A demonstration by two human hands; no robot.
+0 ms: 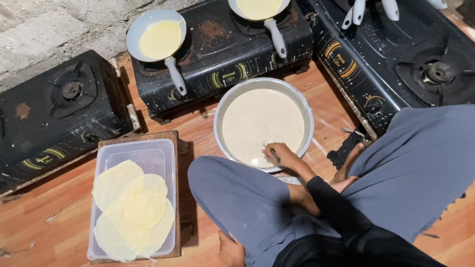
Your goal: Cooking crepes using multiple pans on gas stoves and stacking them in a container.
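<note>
Over the wide metal basin (303,106) of pale batter, the right hand (283,154) closes on a thin utensil handle (275,156) — dipped at the near rim. Left hand (230,251) rests beside the knee; its grip I cannot tell.

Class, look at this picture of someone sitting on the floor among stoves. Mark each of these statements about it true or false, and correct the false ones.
1. The right hand holds a utensil handle at the near rim of the batter bowl. True.
2. The batter bowl is empty. False: it is filled with pale batter.
3. The plastic tray holds several thin, round, pale yellow crepes. True.
4. Both pans on the middle stove are bare. False: the left pan and the other pan each hold a yellow crepe.
5. The left hand is stirring the batter. False: it is down by the person's knee, away from the bowl.
</note>
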